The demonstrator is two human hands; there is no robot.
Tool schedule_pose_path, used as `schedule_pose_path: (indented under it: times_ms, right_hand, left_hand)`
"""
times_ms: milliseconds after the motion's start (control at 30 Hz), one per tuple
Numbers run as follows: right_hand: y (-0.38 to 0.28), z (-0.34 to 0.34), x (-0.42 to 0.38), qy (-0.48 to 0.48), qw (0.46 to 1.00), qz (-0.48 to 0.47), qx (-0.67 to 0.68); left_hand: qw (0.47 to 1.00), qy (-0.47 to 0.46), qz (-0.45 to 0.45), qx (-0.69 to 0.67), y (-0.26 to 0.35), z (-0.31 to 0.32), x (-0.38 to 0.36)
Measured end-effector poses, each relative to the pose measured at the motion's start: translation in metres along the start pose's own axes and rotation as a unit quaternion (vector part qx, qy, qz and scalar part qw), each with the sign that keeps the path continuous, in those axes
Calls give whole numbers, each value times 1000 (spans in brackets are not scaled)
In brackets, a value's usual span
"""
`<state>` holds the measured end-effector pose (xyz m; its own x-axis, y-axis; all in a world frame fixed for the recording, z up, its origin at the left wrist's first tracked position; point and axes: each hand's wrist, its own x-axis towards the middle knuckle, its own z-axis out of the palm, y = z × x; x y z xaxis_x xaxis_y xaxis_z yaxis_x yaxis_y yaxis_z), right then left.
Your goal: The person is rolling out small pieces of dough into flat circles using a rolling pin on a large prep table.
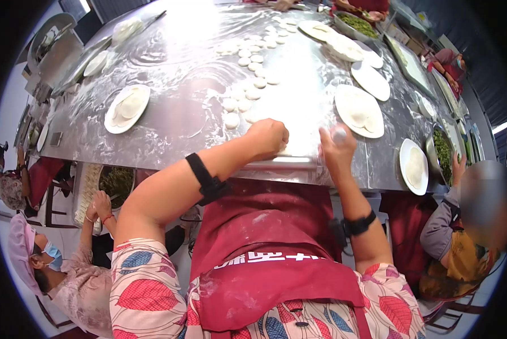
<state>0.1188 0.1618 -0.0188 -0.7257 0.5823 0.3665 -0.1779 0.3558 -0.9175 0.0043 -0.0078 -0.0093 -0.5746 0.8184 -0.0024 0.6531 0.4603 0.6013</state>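
Note:
My left hand (pixel 269 138) is closed low over the floured steel table near its front edge. A pale edge of a piece of dough (pixel 285 151) shows under its fingertips; the rest is hidden by the hand. To the right, my right hand (pixel 337 148) is wrapped round a pale rolling pin (pixel 339 134), whose round end points up at me, slightly blurred. Just beyond my left hand, several small flattened dough rounds (pixel 231 120) lie in a trail running toward the far side. A white plate of stacked wrappers (pixel 359 111) stands beyond my right hand.
Another plate of wrappers (pixel 127 109) stands on the left. More plates (pixel 371 81) line the right side, with a bowl of green filling (pixel 442 155) nearby. Co-workers sit close on both sides; one person's hands (pixel 100 206) are over a tray of dumplings (pixel 87 189).

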Motion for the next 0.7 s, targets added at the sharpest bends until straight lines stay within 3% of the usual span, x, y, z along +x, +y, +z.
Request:
schedule_pose_path:
  times_ms: [167, 267, 367, 433, 533, 567, 667, 700]
  right_hand:
    - [-13, -7, -19, 14, 999, 20, 29]
    - [25, 13, 26, 27, 996, -78, -31]
    - [27, 14, 33, 7, 996, -82, -34]
    - [-2, 0, 5, 13, 997, -46, -55]
    - [-17, -12, -26, 10, 1000, 8, -6]
    - [-16, -13, -33, 13, 999, 31, 24]
    - [-1, 4, 7, 17, 1000, -16, -3]
    - [14, 12, 25, 12, 999, -43, -22]
  left_hand:
    - [997, 5, -47, -65, -7, 3, -15]
    - [998, 2, -55, 10, 10, -3, -3]
    - [999, -21, -45, 1, 9, -6, 3]
    - [999, -34, -13, -33, 1, -7, 1]
    - [991, -36, -47, -117, -13, -4, -4]
    - [976, -74, -80, -188, -17, -4, -7]
    - [996, -75, 0, -38, -9, -10, -3]
    - [999, -37, 0, -30, -6, -7, -1]
